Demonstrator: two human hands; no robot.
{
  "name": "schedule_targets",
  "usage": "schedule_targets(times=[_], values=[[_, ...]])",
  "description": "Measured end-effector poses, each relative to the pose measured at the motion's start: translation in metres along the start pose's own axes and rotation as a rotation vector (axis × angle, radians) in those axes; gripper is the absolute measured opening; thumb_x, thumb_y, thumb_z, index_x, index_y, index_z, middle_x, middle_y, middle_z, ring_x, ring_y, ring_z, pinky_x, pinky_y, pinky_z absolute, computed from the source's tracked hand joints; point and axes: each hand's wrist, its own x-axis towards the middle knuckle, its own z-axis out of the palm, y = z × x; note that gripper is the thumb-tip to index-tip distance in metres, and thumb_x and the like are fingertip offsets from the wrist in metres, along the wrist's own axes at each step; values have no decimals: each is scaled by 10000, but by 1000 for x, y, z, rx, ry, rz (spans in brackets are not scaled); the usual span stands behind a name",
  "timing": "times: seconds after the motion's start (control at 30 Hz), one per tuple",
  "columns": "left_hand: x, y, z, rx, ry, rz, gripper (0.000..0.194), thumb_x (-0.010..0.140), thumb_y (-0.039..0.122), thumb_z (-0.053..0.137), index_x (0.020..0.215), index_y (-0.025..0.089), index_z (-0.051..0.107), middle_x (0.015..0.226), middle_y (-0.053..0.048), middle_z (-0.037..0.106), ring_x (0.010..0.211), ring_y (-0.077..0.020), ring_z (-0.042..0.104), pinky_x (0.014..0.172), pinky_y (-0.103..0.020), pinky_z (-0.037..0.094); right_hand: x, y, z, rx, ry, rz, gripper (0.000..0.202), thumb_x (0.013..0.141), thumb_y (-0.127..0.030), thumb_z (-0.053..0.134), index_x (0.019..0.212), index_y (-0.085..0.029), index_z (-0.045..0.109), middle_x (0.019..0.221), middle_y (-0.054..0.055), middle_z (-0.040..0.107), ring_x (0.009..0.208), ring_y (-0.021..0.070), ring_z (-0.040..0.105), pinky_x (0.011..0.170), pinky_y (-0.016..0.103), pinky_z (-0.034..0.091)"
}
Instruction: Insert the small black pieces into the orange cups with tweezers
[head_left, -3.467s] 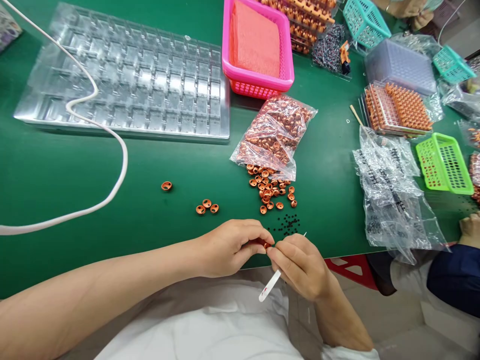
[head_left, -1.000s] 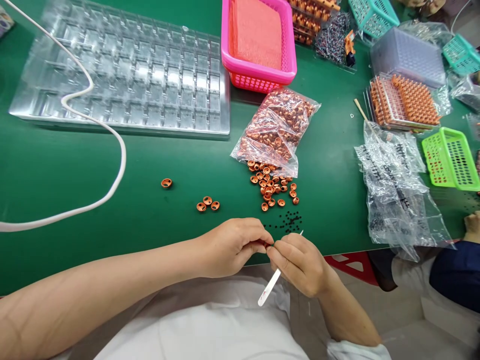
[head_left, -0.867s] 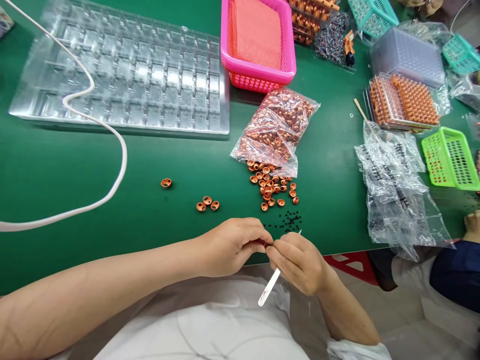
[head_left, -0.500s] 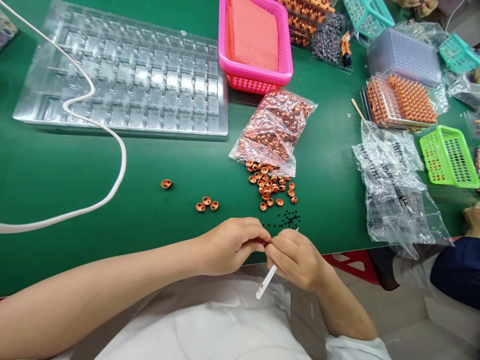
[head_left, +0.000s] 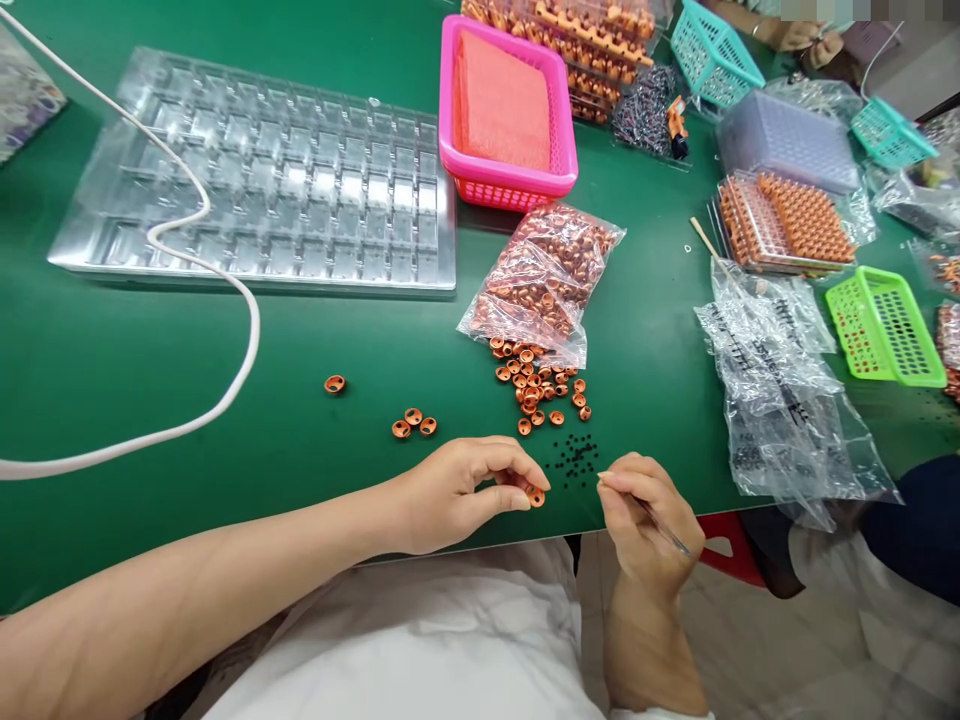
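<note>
Between the thumb and forefinger of my left hand (head_left: 472, 490) is a small copper-coloured cup (head_left: 535, 496) with holes in it, at the table's front edge. My right hand (head_left: 651, 515), to the right of it and apart from it, is closed on a thin tool (head_left: 664, 528) that slants down and right. Tiny black pieces (head_left: 576, 458) lie scattered on the green table beyond both hands. Behind them is a loose pile of copper cups (head_left: 531, 385), beside the mouth of a clear bag (head_left: 544, 275) full of them. Three cups (head_left: 413, 417) sit together further left, and a single cup (head_left: 334, 384) lies beyond.
Clear plastic trays (head_left: 277, 180) and a white cable (head_left: 251, 350) cover the left. A pink basket (head_left: 446, 110) with a red cloth stands behind the bag. At the right are plastic bags (head_left: 787, 390), a green basket (head_left: 889, 325) and stacked orange parts (head_left: 806, 220). Another person's hand (head_left: 802, 38) shows far back.
My hands have separated; my right hand has moved right with the tool, whose direction has changed. The cup in my left hand now shows. The camera view has shifted slightly.
</note>
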Motion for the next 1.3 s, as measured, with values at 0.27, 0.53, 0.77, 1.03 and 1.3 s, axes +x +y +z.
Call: schedule_targets(times=[0.27,0.53,0.77,1.03,1.3], values=[[0,-3,1,21,2,31,141,953,159,604,998,141,736,946,-65,720,825,-138,708,774,-231,584,-4,1,-1,-33,38,6,190,875,-78,691,966,-240,730,793,10,672,675,175,618,619,362,518],[-1,0,0,62,-1,28,143,964,191,616,1013,140,740,947,-72,742,822,-145,709,764,-240,584,-6,0,-1,-26,49,6,201,874,-61,685,965,-235,724,802,12,662,669,169,605,610,358,506],[-1,-2,1,74,-8,27,146,965,196,612,1017,143,737,965,-74,754,819,-147,718,756,-239,585,-5,0,-1,-21,24,-18,209,880,-71,679,981,-246,731,789,6,666,656,170,606,602,357,505],[-6,3,-21,660,90,26,206,993,214,549,1032,182,748,984,-73,720,861,-187,681,743,-276,535,-7,4,-2,22,38,-10,223,976,-126,557,1046,-214,750,856,50,693,723,187,619,613,348,509],[-20,23,-59,1097,87,-142,289,974,207,481,942,202,768,943,-81,745,896,-250,653,721,-327,516,-8,8,-9,40,87,35,241,1029,-240,527,1030,-216,767,888,70,679,724,184,609,569,329,473]])
